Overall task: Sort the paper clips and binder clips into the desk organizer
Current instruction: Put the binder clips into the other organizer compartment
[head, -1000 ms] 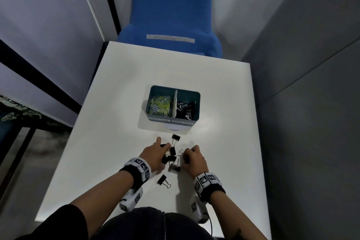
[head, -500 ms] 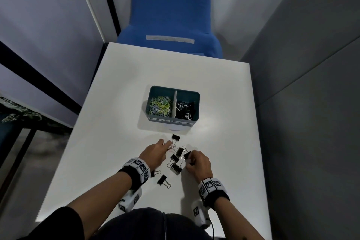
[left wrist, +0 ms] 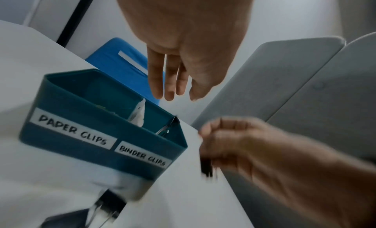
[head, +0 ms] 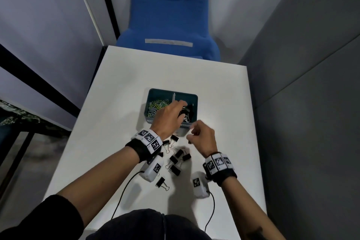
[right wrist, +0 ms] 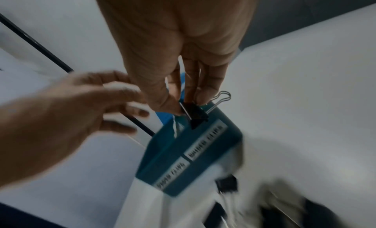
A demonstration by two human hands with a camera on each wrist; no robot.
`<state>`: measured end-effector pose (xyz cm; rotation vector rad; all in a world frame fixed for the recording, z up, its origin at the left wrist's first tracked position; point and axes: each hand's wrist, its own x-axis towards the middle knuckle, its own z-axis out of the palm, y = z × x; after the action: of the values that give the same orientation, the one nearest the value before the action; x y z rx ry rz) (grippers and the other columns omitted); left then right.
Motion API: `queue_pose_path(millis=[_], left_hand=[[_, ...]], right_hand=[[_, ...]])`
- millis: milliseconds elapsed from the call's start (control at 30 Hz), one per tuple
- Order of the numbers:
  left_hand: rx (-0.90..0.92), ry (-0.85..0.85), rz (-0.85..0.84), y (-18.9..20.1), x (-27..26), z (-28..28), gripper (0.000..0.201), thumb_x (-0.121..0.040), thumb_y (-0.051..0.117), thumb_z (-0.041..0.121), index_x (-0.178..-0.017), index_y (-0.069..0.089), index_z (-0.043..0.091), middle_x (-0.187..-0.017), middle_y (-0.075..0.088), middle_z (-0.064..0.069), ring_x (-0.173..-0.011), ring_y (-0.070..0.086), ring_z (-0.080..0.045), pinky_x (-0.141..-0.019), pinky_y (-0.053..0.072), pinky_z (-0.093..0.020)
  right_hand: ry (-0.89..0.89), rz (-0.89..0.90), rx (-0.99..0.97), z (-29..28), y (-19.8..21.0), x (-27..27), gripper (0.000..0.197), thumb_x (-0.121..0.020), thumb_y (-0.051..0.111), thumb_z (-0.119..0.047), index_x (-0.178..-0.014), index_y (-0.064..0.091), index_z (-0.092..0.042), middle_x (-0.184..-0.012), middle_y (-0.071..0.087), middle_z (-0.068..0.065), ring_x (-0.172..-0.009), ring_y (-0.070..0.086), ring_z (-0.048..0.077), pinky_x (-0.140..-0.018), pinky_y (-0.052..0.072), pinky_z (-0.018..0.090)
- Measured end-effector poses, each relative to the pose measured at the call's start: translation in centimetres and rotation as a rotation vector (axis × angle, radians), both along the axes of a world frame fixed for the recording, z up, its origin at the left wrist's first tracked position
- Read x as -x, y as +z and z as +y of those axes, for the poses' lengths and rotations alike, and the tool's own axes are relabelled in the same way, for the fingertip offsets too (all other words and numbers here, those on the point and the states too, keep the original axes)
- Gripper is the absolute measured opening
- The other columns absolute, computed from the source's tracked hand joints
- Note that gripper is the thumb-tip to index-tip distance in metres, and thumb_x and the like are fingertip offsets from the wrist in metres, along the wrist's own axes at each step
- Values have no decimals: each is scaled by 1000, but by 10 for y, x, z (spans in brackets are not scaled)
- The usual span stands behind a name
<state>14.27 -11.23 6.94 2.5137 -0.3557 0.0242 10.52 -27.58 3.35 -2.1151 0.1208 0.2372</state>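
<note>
Both hands have left the loose pile near the lower middle of the head view and risen toward the organizer since the earlier frames. Left hand (head: 169,118) now hangs over the right-hand compartment with its fingers (left wrist: 168,80) straight, spread a little and holding nothing. Right hand (head: 202,138) sits just below and right of the organizer's near wall, its thumb and fingers pinching a black binder clip (right wrist: 195,113). That clip's body points down toward the rim and its wire handle (right wrist: 222,97) sticks out to the upper right in the right wrist view.

Desk organizer (head: 153,93) stands mid-table, teal, two compartments split by a pale divider (head: 173,97). Coloured paper clips (head: 156,105) fill the left one; black binder clips (head: 188,112) lie in the right one, under the label reading BINDER CLIPS (left wrist: 143,156). The other label reads PAPER CLIPS (left wrist: 73,130).

Judgement: the held clip lies just short of its compartment, which is up and slightly left of the right hand. The left hand is over that opening and may obstruct the drop.

Loose binder clips (head: 176,161) lie on the table (head: 120,84) between the wrists, one (head: 161,182) apart, lower down.
</note>
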Motion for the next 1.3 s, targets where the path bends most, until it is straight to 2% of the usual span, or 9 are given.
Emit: queue_pose_path(millis=[133, 200, 400, 567, 700, 900, 1033, 1167, 1300], left_hand=[[-133, -46, 120, -29, 28, 15, 12, -93, 54, 17, -103, 60, 20, -98, 64, 4, -75, 61, -12, -57, 40, -17], [-254, -80, 249, -49, 45, 29, 17, -92, 53, 19, -108, 57, 21, -107, 63, 1, -83, 62, -15, -61, 42, -22], [-425, -117, 632, -96, 96, 70, 94, -72, 76, 51, -143, 23, 20, -133, 34, -8, -108, 53, -28, -80, 48, -38], [-330, -163, 714, -119, 124, 79, 128, -64, 86, 30, -151, -8, 30, -152, 3, -9, -122, 46, -31, -92, 50, -39], [-318, -171, 648, -128, 122, 70, 115, -73, 78, 26, -151, -6, 35, -154, 0, -10, -125, 42, -31, -90, 50, -39], [-407, -174, 489, -124, 111, 48, 57, -87, 63, 18, -138, 36, 20, -140, 29, -13, -105, 53, -31, -75, 52, -41], [-381, -205, 439, -126, 109, 46, 35, -82, 66, 11, -113, 49, 14, -116, 48, -15, -80, 59, -35, -56, 49, -39], [-357, -222, 465, -119, 102, 44, 30, -85, 60, 11, -113, 50, 9, -117, 45, -17, -78, 59, -38, -58, 39, -36], [-289, -254, 485, -113, 96, 47, 24, -89, 54, 12, -111, 46, 12, -114, 44, -12, -77, 58, -36, -62, 38, -35]], right_hand=[[-71, -137, -12, 9, 26, -45, 22, -69, 70, -4, -84, 61, -18, -77, 63, -3, -66, 57, 8, -63, 48, 18], [-90, -182, 2, 12, 32, -57, 21, -72, 72, -11, -87, 62, -20, -83, 63, -4, -72, 58, 9, -66, 46, 15], [177, -122, 228, 14, 1, -21, 20, -83, 68, -19, -101, 60, -21, -99, 62, -2, -83, 60, 15, -76, 54, 32], [537, 294, 614, -3, -53, 29, 76, -74, 75, -32, -138, 35, -27, -128, 40, 7, -112, 50, 28, -86, 47, 38], [546, 234, 658, 0, -78, 56, 73, -75, 73, -20, -136, 34, -28, -128, 34, 7, -112, 42, 29, -73, 48, 37], [445, 85, 640, 19, -100, 77, 38, -76, 62, -3, -111, 55, -18, -112, 49, 9, -95, 52, 31, -53, 46, 35], [402, 69, 601, 21, -98, 79, 18, -80, 57, -2, -95, 59, -11, -99, 54, 12, -78, 57, 35, -53, 39, 34], [357, 122, 603, 12, -90, 78, 11, -88, 54, -16, -96, 56, -9, -98, 53, 11, -74, 59, 36, -58, 38, 34], [341, 152, 600, -3, -88, 81, 22, -83, 54, -7, -105, 55, -9, -103, 54, 11, -80, 59, 38, -63, 42, 37]])
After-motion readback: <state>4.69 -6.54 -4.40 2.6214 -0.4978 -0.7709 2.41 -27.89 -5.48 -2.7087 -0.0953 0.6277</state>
